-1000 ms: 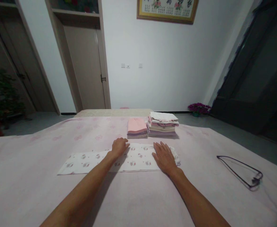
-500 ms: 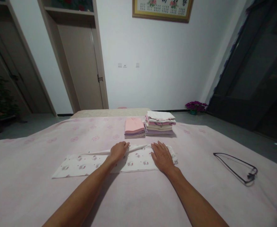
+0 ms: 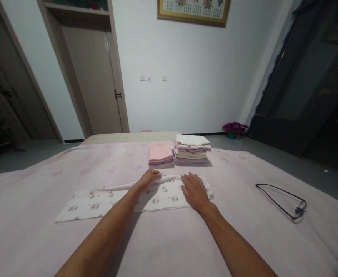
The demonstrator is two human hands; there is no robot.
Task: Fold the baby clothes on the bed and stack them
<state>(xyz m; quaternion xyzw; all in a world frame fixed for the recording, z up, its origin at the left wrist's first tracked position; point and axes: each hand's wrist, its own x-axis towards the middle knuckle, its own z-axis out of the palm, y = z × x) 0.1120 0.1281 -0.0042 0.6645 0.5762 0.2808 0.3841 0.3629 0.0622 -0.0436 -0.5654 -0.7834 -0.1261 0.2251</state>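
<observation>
White pants (image 3: 165,200) with a small printed pattern lie folded lengthwise in a long strip across the bed cover, their gathered waistband at the right. At the far edge, my left hand (image 3: 147,180) pinches a bit of the fabric, with fingers and thumb closed on it. My right hand (image 3: 195,191) rests flat near the waistband end, its fingers stretched out on the cloth. Just beyond the pants stand a low stack of folded pink and purple clothes (image 3: 160,153) and a taller stack of folded clothes (image 3: 191,150) with a white piece on top.
A pale pink flowered cover (image 3: 232,238) spreads beneath everything. To the right lies a thin black frame-like loop (image 3: 284,192) with a cord. Past the far edge are a beige surface (image 3: 128,137), a closed door (image 3: 90,77) and a pot of purple flowers (image 3: 234,129).
My left hand has slid slightly along the far edge and now lifts the fabric there a little. My right hand stays on the waistband end. The whole view has shifted slightly.
</observation>
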